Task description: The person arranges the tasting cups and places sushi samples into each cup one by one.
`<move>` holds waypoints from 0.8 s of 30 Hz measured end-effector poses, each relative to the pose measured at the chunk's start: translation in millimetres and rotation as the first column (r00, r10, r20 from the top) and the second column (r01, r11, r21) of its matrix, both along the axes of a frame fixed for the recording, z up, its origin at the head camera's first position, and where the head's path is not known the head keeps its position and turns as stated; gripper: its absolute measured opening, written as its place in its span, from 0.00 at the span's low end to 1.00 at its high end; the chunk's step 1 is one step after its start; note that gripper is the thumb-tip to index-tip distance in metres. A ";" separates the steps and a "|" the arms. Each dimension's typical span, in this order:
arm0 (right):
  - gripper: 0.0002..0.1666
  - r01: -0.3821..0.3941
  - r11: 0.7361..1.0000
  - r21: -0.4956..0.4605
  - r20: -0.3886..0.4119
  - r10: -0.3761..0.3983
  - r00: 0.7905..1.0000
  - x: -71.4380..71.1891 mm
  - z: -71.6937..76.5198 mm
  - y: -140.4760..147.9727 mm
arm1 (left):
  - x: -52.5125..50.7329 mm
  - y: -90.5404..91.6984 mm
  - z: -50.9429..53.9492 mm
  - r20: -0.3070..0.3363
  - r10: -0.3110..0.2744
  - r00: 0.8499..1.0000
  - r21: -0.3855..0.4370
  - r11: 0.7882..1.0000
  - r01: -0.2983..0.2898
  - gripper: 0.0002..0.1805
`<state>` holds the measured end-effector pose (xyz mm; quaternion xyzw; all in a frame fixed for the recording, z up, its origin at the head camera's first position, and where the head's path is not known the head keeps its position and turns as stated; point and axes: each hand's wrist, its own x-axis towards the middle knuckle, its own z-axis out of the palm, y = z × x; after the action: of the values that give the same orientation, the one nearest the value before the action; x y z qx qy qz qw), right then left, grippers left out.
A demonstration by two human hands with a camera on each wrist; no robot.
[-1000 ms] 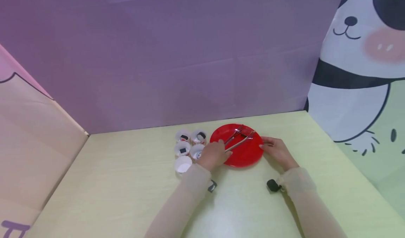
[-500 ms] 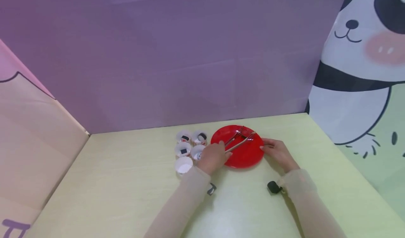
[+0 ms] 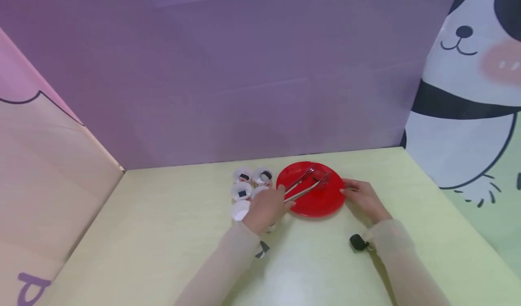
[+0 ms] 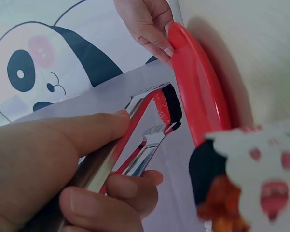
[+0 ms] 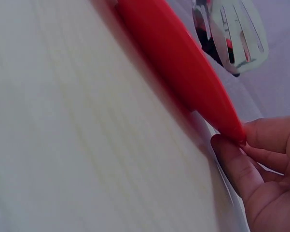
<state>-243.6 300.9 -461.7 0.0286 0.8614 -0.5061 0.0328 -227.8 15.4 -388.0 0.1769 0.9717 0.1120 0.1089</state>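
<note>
My left hand (image 3: 264,209) grips metal tongs (image 3: 303,192), which slant over the red plate (image 3: 321,204). Between the tong ends, the left wrist view shows a sushi piece (image 4: 168,105) with a dark wrap and red roe-like filling. The slotted tong end (image 5: 239,36) appears above the plate in the right wrist view. My right hand (image 3: 362,197) pinches the plate's right rim between thumb and fingers. Below and beside my left hand is a patterned paper cup (image 4: 275,169) with a dark and orange piece (image 4: 217,188) at its opening.
Several small white cups stand in two rows left of the plate, partly hidden by my left hand; one cup (image 3: 242,191) holds a dark-topped piece, and a nearer cup (image 3: 240,210) shows a bare white inside. A purple wall (image 3: 224,93) backs the pale table (image 3: 163,233).
My left hand and the tongs have shifted slightly left and back relative to the plate. My right hand stays on the rim. The head view has turned a little.
</note>
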 end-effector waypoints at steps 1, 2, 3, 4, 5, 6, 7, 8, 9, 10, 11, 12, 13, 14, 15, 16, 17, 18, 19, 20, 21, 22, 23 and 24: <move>0.28 -0.001 1.000 0.002 -0.005 0.001 1.000 -0.1 -0.1 0.4 | 1.7 -2.9 0.5 -0.005 -0.005 1.000 -0.003 1.000 0.005 0.35; 0.28 -0.003 1.000 -0.001 -0.006 0.003 1.000 -0.1 0.2 0.6 | 3.2 -5.9 0.9 -0.003 -0.003 1.000 0.002 1.000 0.003 0.34; 0.28 -0.006 1.000 -0.003 -0.009 0.006 1.000 -0.2 0.6 0.7 | 4.6 -9.1 1.5 -0.002 0.000 1.000 0.009 1.000 0.000 0.34; 0.27 -0.008 1.000 -0.005 -0.015 0.008 1.000 -0.5 0.8 0.9 | 5.7 -12.1 1.9 -0.012 -0.004 1.000 0.007 1.000 0.004 0.33; 0.28 -0.011 1.000 -0.006 -0.020 0.011 1.000 -0.9 1.2 1.1 | 6.6 -15.1 2.4 -0.018 -0.006 1.000 0.012 1.000 0.006 0.33; 0.27 -0.011 1.000 -0.008 -0.026 0.011 1.000 -1.0 1.6 1.5 | 7.3 -17.6 3.3 -0.023 -0.012 1.000 0.016 1.000 0.012 0.32; 0.28 -0.015 1.000 -0.009 -0.030 0.014 0.999 -0.9 2.1 1.7 | 7.6 -19.7 3.9 -0.036 -0.021 0.999 0.015 1.000 0.022 0.31; 0.28 -0.012 1.000 -0.011 -0.031 0.012 0.999 -0.9 2.6 2.1 | 7.9 -21.6 4.4 -0.046 -0.030 0.998 0.016 0.999 0.031 0.31; 0.28 -0.012 1.000 -0.009 -0.034 0.011 0.999 -0.9 2.8 2.7 | 8.0 -23.1 5.1 -0.059 -0.044 0.997 0.008 0.999 0.044 0.30; 0.28 -0.009 1.000 -0.008 -0.035 0.009 0.999 -0.7 3.0 3.2 | 8.2 -24.5 5.6 -0.073 -0.057 0.996 0.002 0.998 0.057 0.28; 0.28 -0.010 1.000 -0.006 -0.037 0.010 0.999 -0.4 3.1 3.7 | 8.7 -25.8 6.3 -0.077 -0.066 0.995 0.004 0.998 0.066 0.27; 0.28 -0.009 1.000 -0.006 -0.037 0.009 0.999 0.0 3.1 4.3 | 9.2 -26.9 6.7 -0.083 -0.073 0.994 0.003 0.997 0.074 0.25; 0.28 -0.012 1.000 -0.003 -0.042 0.012 0.999 0.4 2.9 4.9 | 9.8 -28.0 7.0 -0.088 -0.078 0.993 0.006 0.997 0.079 0.24; 0.28 -0.010 1.000 0.001 -0.046 0.010 0.999 0.6 2.5 5.8 | 10.6 -29.1 7.5 -0.086 -0.079 0.993 0.012 0.997 0.080 0.22; 0.28 -0.012 1.000 0.002 -0.050 0.012 0.999 0.9 2.1 6.4 | 11.5 -30.3 8.0 -0.091 -0.082 0.992 0.018 0.996 0.084 0.21; 0.28 -0.013 1.000 0.004 -0.054 0.013 0.998 0.9 1.7 6.9 | 12.3 -31.6 8.4 -0.098 -0.086 0.991 0.022 0.996 0.088 0.21; 0.27 -0.014 1.000 0.006 -0.060 0.015 0.998 0.9 1.2 7.3 | 13.1 -33.0 9.0 -0.106 -0.089 0.990 0.026 0.995 0.092 0.20; 0.27 -0.014 1.000 0.005 -0.060 0.014 0.998 0.9 1.0 7.4 | 14.1 -34.7 9.6 -0.112 -0.090 0.990 0.034 0.995 0.094 0.20; 0.27 -0.012 1.000 0.004 -0.061 0.012 0.998 0.7 0.6 7.7 | 15.1 -36.4 10.2 -0.115 -0.090 0.989 0.045 0.994 0.096 0.20; 0.27 -0.009 1.000 0.002 -0.057 0.009 0.998 0.6 0.2 7.8 | 16.1 -38.4 10.6 -0.119 -0.093 0.989 0.053 0.994 0.100 0.21; 0.27 -0.006 1.000 -0.007 -0.052 0.006 0.999 0.2 -0.2 7.7 | 16.9 -40.7 10.7 -0.121 -0.094 0.988 0.060 0.993 0.102 0.21; 0.27 -0.005 1.000 -0.011 -0.047 0.004 0.999 0.1 -0.4 7.4 | 17.9 -43.2 10.7 -0.125 -0.096 0.987 0.064 0.992 0.105 0.22; 0.27 -0.004 1.000 -0.013 -0.042 0.003 0.999 -0.4 -0.7 7.0 | 18.9 -45.9 10.8 -0.124 -0.097 0.988 0.072 0.992 0.106 0.22; 0.27 -0.001 1.000 -0.012 -0.033 0.001 0.999 -1.0 -1.0 6.5 | 20.0 -48.5 10.7 -0.121 -0.097 0.988 0.079 0.991 0.107 0.22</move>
<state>-244.6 307.4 -462.7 0.0196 0.8587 -0.5118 0.0189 -207.9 -33.1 -377.3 0.2373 0.9604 0.1373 0.0497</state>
